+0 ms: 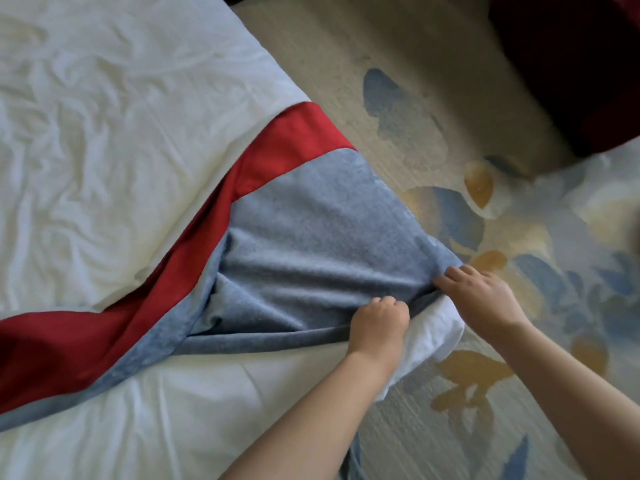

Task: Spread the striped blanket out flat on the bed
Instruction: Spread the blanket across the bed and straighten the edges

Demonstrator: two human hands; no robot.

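**Overhead view of a bed corner.** We are looking down on a bed [104, 140], the largest element, covered by a creased white sheet [207, 410] and filling the left and lower left. To its right we are seeing a carpet [450, 109] patterned with blue and ochre shapes. A dark red object [571, 64] is sitting at the upper right, too blurred for us to identify.

The striped blanket [311, 220] is lying bunched, not flat, across the corner of the bed nearest us. Its red band is running diagonally from the lower-left edge of the view up to the bed's right side, and we are taking that diagonal as its long axis. The grey-blue panel beside the band is narrowing to a point toward the right, with its folds converging on the hands.

The left forearm [311, 427] and right forearm [561, 393] are entering from the bottom right and reaching up and to the left.

- **Left hand:** The left hand [379, 322] is curling into a tight fist, knuckles uppermost, and gripping a gather of the grey-blue cloth at its near edge.
- **Right hand:** The right hand [485, 296], just beside it and slightly farther out, is lying palm down. Its fingers are curling over the blanket's pointed end and holding it at the bed's edge, above a bulging corner of the sheet.
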